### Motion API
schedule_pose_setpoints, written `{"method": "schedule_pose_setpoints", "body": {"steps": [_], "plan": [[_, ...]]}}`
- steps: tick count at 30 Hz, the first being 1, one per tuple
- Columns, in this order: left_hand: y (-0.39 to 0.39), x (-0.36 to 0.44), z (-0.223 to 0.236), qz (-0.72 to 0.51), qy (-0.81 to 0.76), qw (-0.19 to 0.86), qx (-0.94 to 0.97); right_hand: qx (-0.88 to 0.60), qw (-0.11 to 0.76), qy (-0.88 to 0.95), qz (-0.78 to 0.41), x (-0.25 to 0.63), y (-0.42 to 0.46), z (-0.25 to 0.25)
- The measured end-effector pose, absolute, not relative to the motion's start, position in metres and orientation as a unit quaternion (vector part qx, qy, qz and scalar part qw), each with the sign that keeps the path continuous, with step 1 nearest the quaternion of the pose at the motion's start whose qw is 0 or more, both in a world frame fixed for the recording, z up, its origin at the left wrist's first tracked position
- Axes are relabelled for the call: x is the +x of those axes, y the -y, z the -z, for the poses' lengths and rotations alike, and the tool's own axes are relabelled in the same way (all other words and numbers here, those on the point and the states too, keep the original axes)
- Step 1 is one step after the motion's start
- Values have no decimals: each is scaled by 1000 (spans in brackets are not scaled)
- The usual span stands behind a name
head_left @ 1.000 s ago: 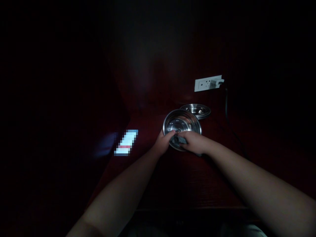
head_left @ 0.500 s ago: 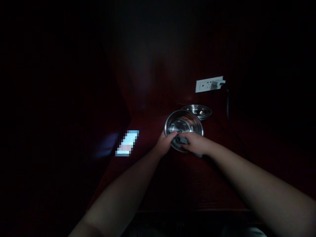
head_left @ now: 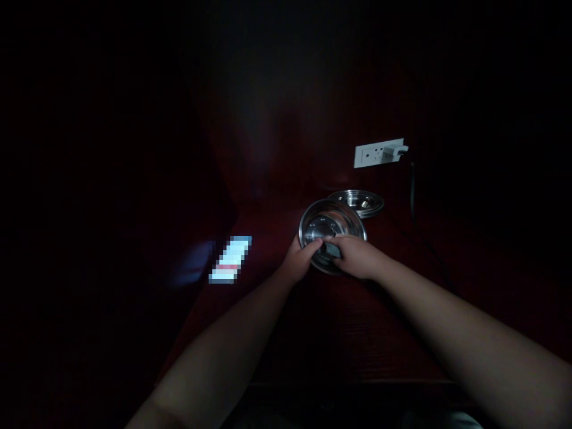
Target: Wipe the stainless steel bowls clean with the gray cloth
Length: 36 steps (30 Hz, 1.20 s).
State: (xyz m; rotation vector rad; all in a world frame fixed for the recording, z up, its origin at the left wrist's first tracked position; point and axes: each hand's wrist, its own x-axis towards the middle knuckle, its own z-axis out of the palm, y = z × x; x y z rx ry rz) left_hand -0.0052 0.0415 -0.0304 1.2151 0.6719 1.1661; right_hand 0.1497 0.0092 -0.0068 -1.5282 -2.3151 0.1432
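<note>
The scene is very dark. A shiny steel bowl (head_left: 333, 223) is tilted toward me above a dark red wooden table (head_left: 357, 333). My left hand (head_left: 298, 260) grips its near left rim with the fingers curled. My right hand (head_left: 357, 256) is closed on a dark grey cloth (head_left: 329, 250) and presses it against the bowl's near inner wall. Both forearms reach in from the bottom of the picture.
A second steel dish (head_left: 360, 201) lies just behind the bowl. A white wall socket (head_left: 378, 153) with a plug and a black cable (head_left: 412, 185) is at the back right. A lit phone screen (head_left: 231, 260) lies on the table to the left.
My right hand with the cloth has slid slightly up and inward along the bowl's near wall. The bowl and my left hand have barely moved.
</note>
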Motion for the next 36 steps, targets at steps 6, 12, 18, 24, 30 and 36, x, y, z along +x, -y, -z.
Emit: {"method": "schedule_pose_setpoints", "body": {"steps": [6,12,18,24,30,36], "plan": [[-44,-6,34,-505,-299,605,539,-493,193,841,-115,146,-5,6],[-43,-6,33,-521,-310,597,525,-427,274,845,-170,138,1,3],[-44,-6,33,-524,-313,587,532,-387,323,845,-178,136,-1,5],[-42,-6,31,-520,-308,591,535,-378,316,850,-186,138,-3,7],[-44,-6,34,-520,-301,600,528,-390,308,848,-182,139,-2,6],[-44,-6,34,-524,-294,596,532,-394,304,848,-182,138,-2,5]]}}
